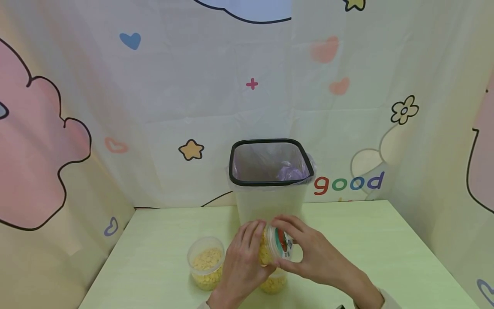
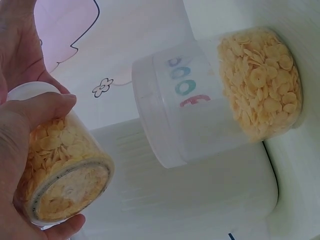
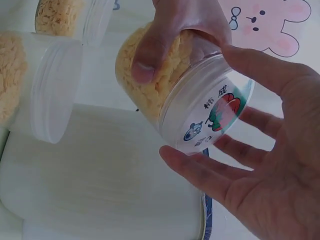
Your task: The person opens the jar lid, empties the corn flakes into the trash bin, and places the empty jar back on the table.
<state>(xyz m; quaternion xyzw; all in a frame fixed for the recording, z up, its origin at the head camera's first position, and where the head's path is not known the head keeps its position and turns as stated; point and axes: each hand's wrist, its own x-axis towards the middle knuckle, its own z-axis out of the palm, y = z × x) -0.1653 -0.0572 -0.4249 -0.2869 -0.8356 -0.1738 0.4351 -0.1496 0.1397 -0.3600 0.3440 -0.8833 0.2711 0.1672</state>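
A person's left hand (image 1: 243, 257) grips a jar (image 1: 264, 253) of yellow flakes, tilted above a table (image 1: 154, 249), while the right hand (image 1: 320, 255) pinches its printed lid (image 1: 278, 244). One tub (image 1: 207, 262) of flakes stands beside the left hand, another (image 1: 274, 284) partly hidden below; behind stands a lined bin (image 1: 268, 204).

Clear jar (image 2: 67, 162) w/ yel. flakes (image 2: 52, 142), tilted midair; red-fruit-print lid (image 3: 212, 112) on.
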